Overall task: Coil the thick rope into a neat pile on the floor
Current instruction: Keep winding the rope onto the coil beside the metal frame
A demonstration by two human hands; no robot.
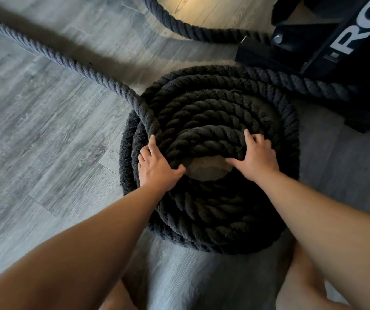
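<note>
A thick rope, black and twisted, lies wound in a round stacked pile on a grey wood-plank floor, with a small patch of floor showing through the coil's centre. The left hand lies flat on the near-left turns, fingers spread and thumb at the inner edge. The right hand appears to curl its fingers over the topmost inner turn, gripping it. A loose length runs off up-left. Black gym equipment with white lettering stands just beyond the pile.
</note>
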